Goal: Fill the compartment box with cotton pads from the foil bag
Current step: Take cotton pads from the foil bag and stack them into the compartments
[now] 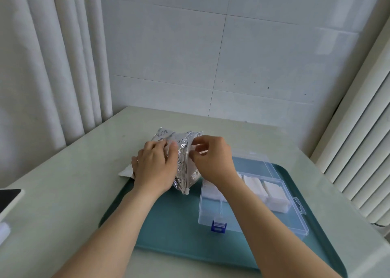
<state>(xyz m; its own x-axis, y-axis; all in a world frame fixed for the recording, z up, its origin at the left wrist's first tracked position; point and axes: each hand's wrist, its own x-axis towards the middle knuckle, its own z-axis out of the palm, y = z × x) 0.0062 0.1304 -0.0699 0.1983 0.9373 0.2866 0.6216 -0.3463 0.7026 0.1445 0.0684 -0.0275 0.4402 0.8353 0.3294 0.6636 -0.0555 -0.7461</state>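
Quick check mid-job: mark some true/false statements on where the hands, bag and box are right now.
1. The left hand and right hand both hold the foil bag. True.
2. The box has its lid closed. False: the lid is open, lying back behind it.
3. Cotton pads already lie in some of the box's compartments. True.
4. The foil bag sits to the right of the box. False: it is to its left, at the far left corner of the tray.

Bare forearms, bare left hand (155,166), bare right hand (213,160).
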